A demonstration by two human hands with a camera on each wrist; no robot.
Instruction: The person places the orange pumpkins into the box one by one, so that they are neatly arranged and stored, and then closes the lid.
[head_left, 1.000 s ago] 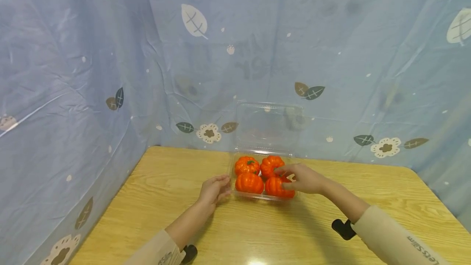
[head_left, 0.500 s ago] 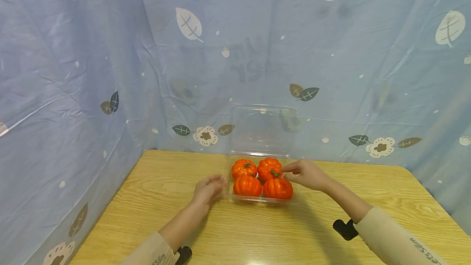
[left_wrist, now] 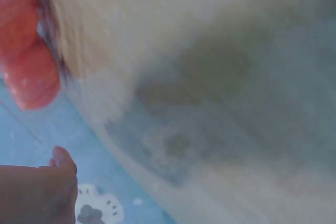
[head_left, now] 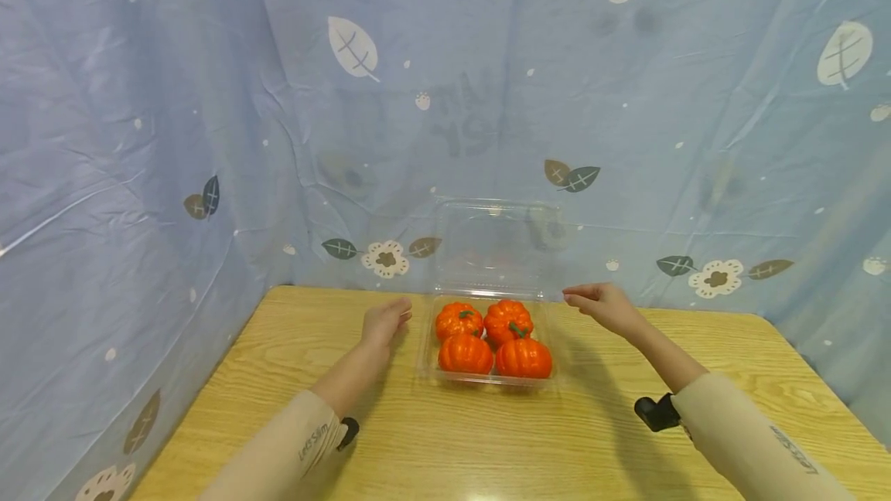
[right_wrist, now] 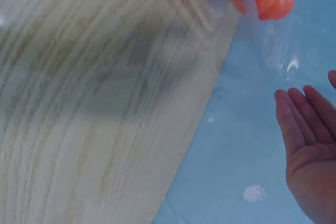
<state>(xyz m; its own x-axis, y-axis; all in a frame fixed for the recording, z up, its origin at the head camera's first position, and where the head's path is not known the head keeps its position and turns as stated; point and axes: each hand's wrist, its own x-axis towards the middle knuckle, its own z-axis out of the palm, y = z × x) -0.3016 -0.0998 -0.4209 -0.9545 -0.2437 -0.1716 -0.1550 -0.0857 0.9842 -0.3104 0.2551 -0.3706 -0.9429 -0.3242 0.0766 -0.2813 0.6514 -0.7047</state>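
Note:
Orange toy pumpkins with green stems fill a clear plastic clamshell box (head_left: 487,380), two at the back and two in front. The front right pumpkin (head_left: 524,359) and front left pumpkin (head_left: 465,353) lie on their sides. The box's transparent lid (head_left: 497,242) stands upright at the back. My left hand (head_left: 381,325) is apart from the box's left side, holding nothing. Beyond its right side is my right hand (head_left: 604,306), raised above the table. Its fingers look extended in the right wrist view, with no object against the palm (right_wrist: 314,166).
The wooden table (head_left: 445,447) ends at the back against a blue curtain (head_left: 626,138) printed with leaves and flowers. Another curtain panel (head_left: 125,215) runs along the left edge. Black wrist devices, such as the right one (head_left: 657,413), sit by the sleeves.
My right hand has left the pumpkins and moved up and right, off the box. My left hand has drawn back from the left rim and moved slightly up. The pumpkins stay in the box.

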